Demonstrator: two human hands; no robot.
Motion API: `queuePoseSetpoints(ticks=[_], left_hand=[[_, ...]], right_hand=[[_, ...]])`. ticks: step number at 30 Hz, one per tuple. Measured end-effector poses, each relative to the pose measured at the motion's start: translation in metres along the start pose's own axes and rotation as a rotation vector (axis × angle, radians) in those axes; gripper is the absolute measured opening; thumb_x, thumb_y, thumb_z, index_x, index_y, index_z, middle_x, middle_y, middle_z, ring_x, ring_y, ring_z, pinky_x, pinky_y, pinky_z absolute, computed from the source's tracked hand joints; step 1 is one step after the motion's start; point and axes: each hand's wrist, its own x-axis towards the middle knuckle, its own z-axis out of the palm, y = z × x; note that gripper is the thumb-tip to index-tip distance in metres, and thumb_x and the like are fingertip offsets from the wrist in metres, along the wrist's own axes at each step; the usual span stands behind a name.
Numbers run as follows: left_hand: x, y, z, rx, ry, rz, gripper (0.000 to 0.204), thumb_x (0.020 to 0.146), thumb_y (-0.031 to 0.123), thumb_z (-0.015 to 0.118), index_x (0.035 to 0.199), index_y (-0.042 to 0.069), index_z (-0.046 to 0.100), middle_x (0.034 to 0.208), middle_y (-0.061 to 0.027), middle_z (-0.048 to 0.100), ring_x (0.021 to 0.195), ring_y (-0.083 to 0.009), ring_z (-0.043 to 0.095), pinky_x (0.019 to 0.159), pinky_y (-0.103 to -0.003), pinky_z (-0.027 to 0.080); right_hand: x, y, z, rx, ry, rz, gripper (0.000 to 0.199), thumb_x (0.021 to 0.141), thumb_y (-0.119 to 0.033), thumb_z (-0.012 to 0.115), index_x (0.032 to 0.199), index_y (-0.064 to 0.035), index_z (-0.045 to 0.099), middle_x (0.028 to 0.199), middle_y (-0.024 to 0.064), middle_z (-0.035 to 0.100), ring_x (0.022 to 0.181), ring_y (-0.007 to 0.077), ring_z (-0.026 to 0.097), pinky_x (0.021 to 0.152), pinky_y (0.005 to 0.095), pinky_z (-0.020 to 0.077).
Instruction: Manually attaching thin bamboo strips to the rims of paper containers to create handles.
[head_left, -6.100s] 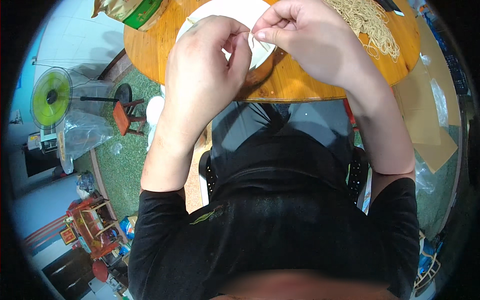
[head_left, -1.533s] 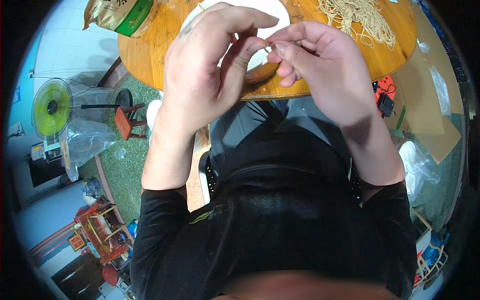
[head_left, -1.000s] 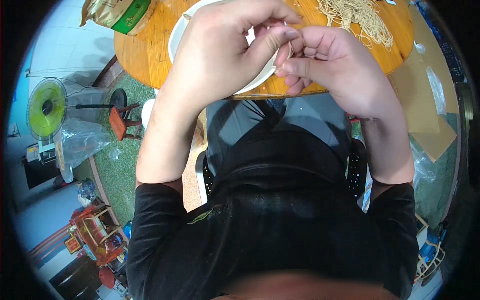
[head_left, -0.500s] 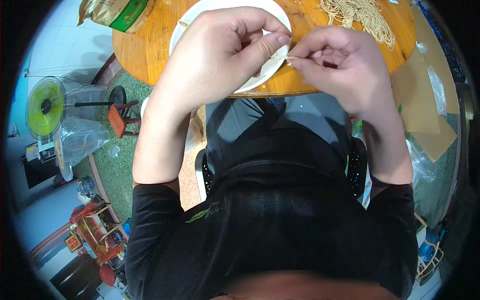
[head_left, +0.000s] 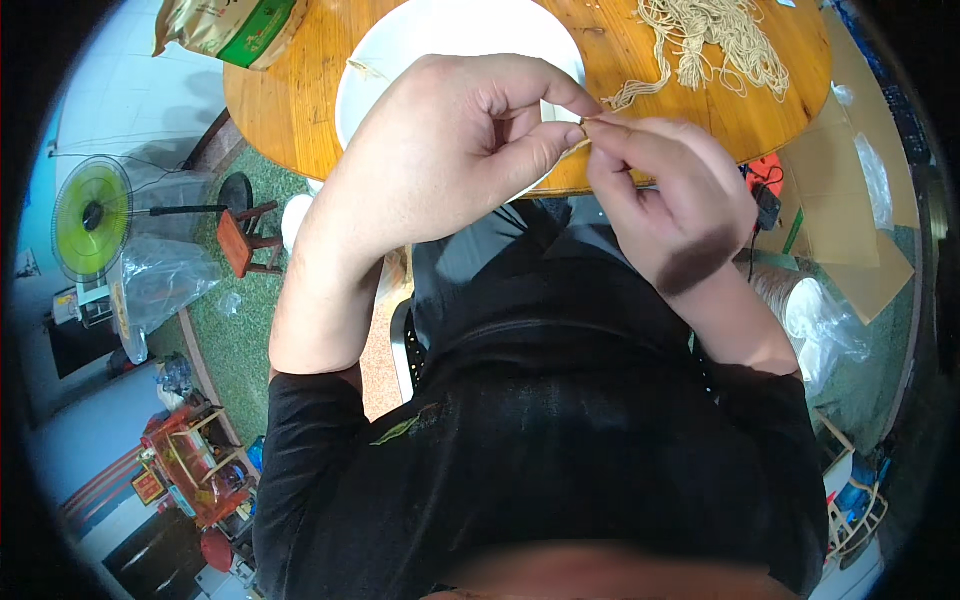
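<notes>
Both of my hands meet over the front right edge of a white plate (head_left: pixel 450 25). My left hand (head_left: pixel 450 150) is closed in a pinch, thumb and index finger on a thin tan strand (head_left: pixel 577 148) like cord. Touching those fingertips, my right hand (head_left: pixel 685 195) is curled and pinches the same strand. Most of the strand is covered by the fingers. A tangled heap of beige cord (head_left: pixel 735 50) lies on the table to the right, and one length of it trails toward my hands. A small pale stringy piece (head_left: pixel 367 68) rests at the plate's left rim.
The round wooden table (head_left: pixel 290 115) carries a green and beige bag (head_left: pixel 235 28) at its far left. On the floor stand a small reddish stool (head_left: pixel 245 242) and a green fan (head_left: pixel 92 215) at the left. Flattened cardboard (head_left: pixel 850 200) and clear plastic (head_left: pixel 835 325) lie at the right.
Both hands have come lower, nearer to me. My right hand has turned, its fingers now pressed up against my left fingertips. A trailing length of cord and the floor items at right have come into sight.
</notes>
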Motion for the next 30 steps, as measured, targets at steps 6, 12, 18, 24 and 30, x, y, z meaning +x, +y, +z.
queuePoseSetpoints(ticks=[6,12,18,24,30], left_hand=[[0.002,0.003,0.004,-0.027,0.049,-0.054,0.028,0.109,0.016,0.073,0.134,0.002,0.075,0.069,0.0056,0.058,0.064,-0.0019,0.049,0.059,-0.022,0.042],[0.009,0.001,0.001,-0.067,-0.002,0.037,0.024,0.113,0.015,0.066,0.132,0.001,0.073,0.078,0.0022,0.065,0.068,-0.0024,0.056,0.061,-0.023,0.046],[0.015,-0.001,-0.008,-0.085,-0.013,0.029,0.014,0.112,0.013,0.068,0.117,0.001,0.074,0.086,0.0013,0.069,0.077,-0.0047,0.061,0.070,-0.024,0.051],[0.018,-0.007,-0.008,-0.089,0.096,0.155,0.011,0.110,0.012,0.071,0.112,0.002,0.073,0.100,-0.0004,0.071,0.087,-0.0073,0.065,0.073,-0.025,0.053],[0.012,-0.002,-0.015,0.129,0.153,0.086,0.007,0.100,0.002,0.070,0.107,0.003,0.070,0.108,-0.0064,0.071,0.085,-0.0192,0.069,0.072,-0.032,0.055]], right_hand=[[-0.004,0.022,0.005,-0.031,0.061,-0.225,0.027,0.079,-0.003,0.091,0.104,-0.0086,0.085,0.114,0.0064,0.082,0.081,0.0210,0.077,0.070,0.0336,0.0616],[0.000,0.034,0.012,0.011,0.095,-0.337,0.029,0.081,-0.004,0.091,0.108,-0.0103,0.085,0.119,0.0068,0.081,0.082,0.0204,0.076,0.068,0.0308,0.0602],[0.006,0.041,0.010,0.002,0.109,-0.361,0.028,0.082,-0.005,0.091,0.108,-0.0105,0.083,0.118,0.0058,0.081,0.083,0.0198,0.076,0.070,0.0318,0.0613],[0.016,0.035,0.011,0.102,0.131,-0.282,0.031,0.080,0.000,0.092,0.105,-0.0096,0.078,0.111,0.0072,0.080,0.085,0.0227,0.077,0.070,0.0331,0.0623],[0.002,0.019,-0.001,0.501,0.004,0.081,0.028,0.084,0.013,0.083,0.103,-0.0038,0.071,0.111,0.0138,0.078,0.089,0.0217,0.078,0.072,0.0305,0.0605]])
